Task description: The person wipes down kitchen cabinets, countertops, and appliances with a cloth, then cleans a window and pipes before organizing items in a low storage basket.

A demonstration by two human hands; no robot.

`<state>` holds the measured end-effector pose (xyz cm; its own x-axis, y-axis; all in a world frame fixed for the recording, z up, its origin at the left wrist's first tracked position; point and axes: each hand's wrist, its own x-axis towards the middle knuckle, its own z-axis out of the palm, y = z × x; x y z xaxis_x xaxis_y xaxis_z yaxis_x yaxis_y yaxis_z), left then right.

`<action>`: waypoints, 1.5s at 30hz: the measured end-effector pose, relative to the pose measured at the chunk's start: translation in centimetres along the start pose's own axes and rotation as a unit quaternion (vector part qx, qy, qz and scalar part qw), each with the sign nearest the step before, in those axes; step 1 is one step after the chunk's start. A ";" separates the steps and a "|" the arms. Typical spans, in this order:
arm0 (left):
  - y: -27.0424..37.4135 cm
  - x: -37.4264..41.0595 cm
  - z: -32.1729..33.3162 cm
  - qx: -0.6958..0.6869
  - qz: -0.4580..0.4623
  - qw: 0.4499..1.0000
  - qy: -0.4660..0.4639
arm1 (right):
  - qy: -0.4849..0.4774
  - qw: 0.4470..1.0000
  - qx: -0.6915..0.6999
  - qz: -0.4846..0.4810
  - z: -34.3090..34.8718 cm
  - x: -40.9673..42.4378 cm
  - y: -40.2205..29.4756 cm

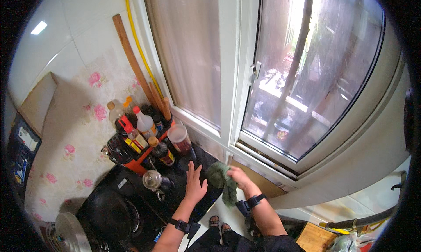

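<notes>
My right hand (239,177) grips a green cloth (219,174) at the right edge of the black countertop (210,199); part of the cloth hangs down past that edge. My left hand (195,185) is over the counter with its fingers spread and nothing in it. Beyond the left fingertips stands a clear container (180,138) with dark red contents. A glass jar (152,180) with a metal clasp is to the left of that hand. Behind the jar, a dark sauce bottle (161,150) with a brown cap stands beside an orange-and-black rack (136,166).
Several bottles, one a white bottle (144,123) with a red cap, crowd the rack. A wooden rolling pin (133,58) leans in the corner by a yellow hose (139,48). A black wok (108,212) sits at left. A window (279,87) rises behind; a cutting board (316,237) lies lower right.
</notes>
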<state>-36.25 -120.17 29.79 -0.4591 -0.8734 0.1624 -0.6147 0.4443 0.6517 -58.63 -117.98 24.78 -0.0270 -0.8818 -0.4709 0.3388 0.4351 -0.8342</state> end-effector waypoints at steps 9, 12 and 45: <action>3.1 4.2 -4.2 -0.024 0.073 0.996 0.051 | 0.169 0.836 -0.109 -0.511 6.4 -6.3 -18.5; 5.4 5.5 -4.1 -0.042 0.115 0.989 0.088 | 0.212 0.743 -0.168 -0.612 5.5 -6.7 -25.1; 10.2 -8.3 -20.3 0.078 0.038 0.914 0.396 | 0.068 0.661 -0.322 -0.675 19.3 -12.2 -21.7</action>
<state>-25.65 -112.43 50.15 0.0666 -0.6812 0.7291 -0.7125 0.4791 0.5127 -47.48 -120.17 54.19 0.0059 -0.5404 0.8414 -0.5492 -0.7049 -0.4489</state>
